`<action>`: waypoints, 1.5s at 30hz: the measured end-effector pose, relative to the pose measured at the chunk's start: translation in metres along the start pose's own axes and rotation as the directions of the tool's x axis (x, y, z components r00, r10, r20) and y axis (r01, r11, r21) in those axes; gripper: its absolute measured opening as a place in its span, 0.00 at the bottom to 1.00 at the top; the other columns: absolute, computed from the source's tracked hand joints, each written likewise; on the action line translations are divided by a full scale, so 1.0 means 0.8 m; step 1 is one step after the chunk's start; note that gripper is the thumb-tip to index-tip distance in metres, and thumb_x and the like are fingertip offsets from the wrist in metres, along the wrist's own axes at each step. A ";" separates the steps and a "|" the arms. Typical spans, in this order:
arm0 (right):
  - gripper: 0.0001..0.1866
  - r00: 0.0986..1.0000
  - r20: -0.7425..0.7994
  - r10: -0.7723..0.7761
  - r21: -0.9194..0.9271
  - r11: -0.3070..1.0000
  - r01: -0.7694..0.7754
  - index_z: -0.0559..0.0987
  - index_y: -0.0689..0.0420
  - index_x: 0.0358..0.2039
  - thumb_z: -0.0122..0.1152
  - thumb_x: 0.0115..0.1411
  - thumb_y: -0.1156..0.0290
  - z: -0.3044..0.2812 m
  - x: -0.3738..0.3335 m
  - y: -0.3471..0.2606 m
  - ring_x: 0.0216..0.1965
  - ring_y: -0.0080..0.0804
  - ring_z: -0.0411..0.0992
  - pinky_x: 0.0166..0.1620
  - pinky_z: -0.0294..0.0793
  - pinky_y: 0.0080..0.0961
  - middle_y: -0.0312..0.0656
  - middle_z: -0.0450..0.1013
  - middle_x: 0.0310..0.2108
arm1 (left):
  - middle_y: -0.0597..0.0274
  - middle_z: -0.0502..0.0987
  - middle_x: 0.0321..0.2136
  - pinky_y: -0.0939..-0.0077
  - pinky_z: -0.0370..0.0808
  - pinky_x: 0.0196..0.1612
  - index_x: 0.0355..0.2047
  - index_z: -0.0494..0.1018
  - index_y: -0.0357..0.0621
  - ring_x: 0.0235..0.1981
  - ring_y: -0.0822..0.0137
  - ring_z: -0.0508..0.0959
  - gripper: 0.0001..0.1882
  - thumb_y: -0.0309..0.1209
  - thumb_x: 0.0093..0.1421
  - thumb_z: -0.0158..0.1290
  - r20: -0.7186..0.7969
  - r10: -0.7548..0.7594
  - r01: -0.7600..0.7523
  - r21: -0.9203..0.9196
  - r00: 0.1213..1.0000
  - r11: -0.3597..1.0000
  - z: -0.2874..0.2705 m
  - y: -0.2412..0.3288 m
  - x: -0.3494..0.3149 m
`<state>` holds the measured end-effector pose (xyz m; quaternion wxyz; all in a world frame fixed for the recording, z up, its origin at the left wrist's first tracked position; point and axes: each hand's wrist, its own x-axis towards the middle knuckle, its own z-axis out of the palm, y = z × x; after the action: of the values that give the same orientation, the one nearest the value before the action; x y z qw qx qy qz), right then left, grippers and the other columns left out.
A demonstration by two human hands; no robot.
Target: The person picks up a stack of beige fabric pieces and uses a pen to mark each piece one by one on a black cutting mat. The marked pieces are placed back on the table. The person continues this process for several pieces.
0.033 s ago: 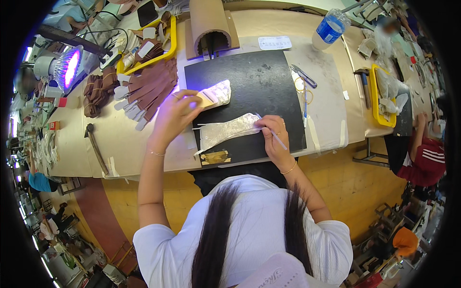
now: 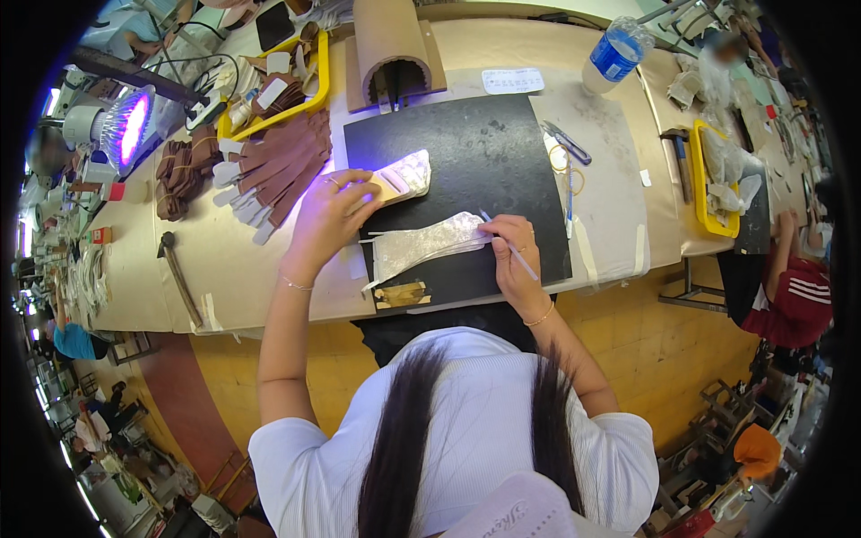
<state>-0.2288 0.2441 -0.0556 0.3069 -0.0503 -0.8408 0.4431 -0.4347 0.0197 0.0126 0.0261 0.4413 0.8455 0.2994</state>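
Observation:
My left hand has its fingers closed at the left edge of a pale, yellowish flat piece. That piece lies with a silvery, shiny pattern piece at the upper left of the black board, lit purple on its left side. Between the thumb and fingers of my right hand is a slim, pale pen-like stick, its tip pointing up and left. Just left of this hand lies a small stack of shiny, pale cut pieces, wide at the left and narrower in the middle.
Fanned brown strips and a yellow tray lie left of the board. A glowing purple lamp stands beyond. A hammer rests at the left, a cutter at the right, and a water bottle at the back.
The fingers of my left hand have shifted slightly and lie flatter along the yellowish piece. The stick in my right hand has turned a little. The pieces stay in place.

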 end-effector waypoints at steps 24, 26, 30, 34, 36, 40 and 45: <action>0.14 0.980 -0.030 0.195 0.109 0.976 -0.191 0.77 0.61 0.46 0.47 0.75 0.64 -0.001 -0.003 0.008 0.43 0.35 0.77 0.50 0.73 0.29 0.46 0.74 0.43 | 0.61 0.82 0.44 0.65 0.76 0.44 0.36 0.85 0.46 0.39 0.60 0.78 0.10 0.32 0.52 0.67 -0.026 0.233 -0.232 0.022 0.972 0.972 0.119 0.074 -0.022; 0.12 0.988 -0.020 0.155 0.047 0.987 -0.154 0.79 0.60 0.44 0.50 0.74 0.66 -0.002 0.000 0.006 0.42 0.36 0.77 0.50 0.72 0.31 0.44 0.76 0.41 | 0.60 0.81 0.45 0.65 0.75 0.44 0.37 0.84 0.46 0.39 0.60 0.77 0.10 0.33 0.54 0.66 -0.010 0.228 -0.228 0.028 0.974 0.973 0.119 0.074 -0.024; 0.06 0.996 0.059 0.062 -0.084 0.995 -0.057 0.82 0.56 0.40 0.58 0.68 0.70 -0.006 0.006 -0.004 0.40 0.36 0.77 0.48 0.68 0.33 0.39 0.80 0.37 | 0.56 0.81 0.48 0.65 0.73 0.44 0.39 0.82 0.46 0.38 0.60 0.76 0.10 0.34 0.57 0.63 0.006 0.244 -0.244 0.047 0.970 0.969 0.123 0.073 -0.028; 0.05 0.996 0.087 -0.012 -0.140 0.990 0.024 0.82 0.55 0.40 0.61 0.65 0.72 -0.004 0.012 -0.008 0.40 0.34 0.78 0.48 0.66 0.33 0.38 0.81 0.36 | 0.55 0.81 0.48 0.64 0.72 0.42 0.38 0.81 0.44 0.38 0.60 0.76 0.10 0.33 0.57 0.62 -0.017 0.259 -0.257 0.068 0.966 0.964 0.126 0.073 -0.030; 0.05 0.997 0.076 -0.035 -0.161 0.986 0.047 0.82 0.54 0.39 0.63 0.63 0.72 0.000 0.012 -0.006 0.40 0.34 0.78 0.47 0.66 0.33 0.37 0.81 0.36 | 0.56 0.81 0.48 0.65 0.73 0.41 0.38 0.83 0.45 0.37 0.60 0.76 0.10 0.32 0.55 0.65 -0.034 0.263 -0.259 0.090 0.964 0.962 0.127 0.074 -0.029; 0.05 0.997 0.074 -0.038 -0.165 0.985 0.050 0.82 0.53 0.38 0.65 0.61 0.72 0.000 0.010 -0.005 0.40 0.34 0.78 0.47 0.66 0.33 0.36 0.80 0.36 | 0.57 0.81 0.47 0.66 0.74 0.40 0.38 0.83 0.46 0.36 0.60 0.77 0.11 0.32 0.54 0.65 -0.037 0.272 -0.267 0.105 0.962 0.958 0.124 0.076 -0.028; 0.03 0.993 0.104 -0.058 -0.223 0.971 0.080 0.80 0.54 0.35 0.64 0.62 0.71 -0.002 0.016 -0.012 0.39 0.34 0.78 0.48 0.66 0.34 0.36 0.79 0.34 | 0.55 0.81 0.48 0.65 0.74 0.42 0.39 0.83 0.45 0.37 0.59 0.76 0.12 0.32 0.55 0.65 -0.019 0.265 -0.263 0.094 0.964 0.960 0.125 0.075 -0.028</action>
<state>-0.2361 0.2438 -0.0415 0.2732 -0.0343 -0.9010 0.3352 -0.3463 0.0766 -0.0426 -0.0473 0.5461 0.7921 0.2685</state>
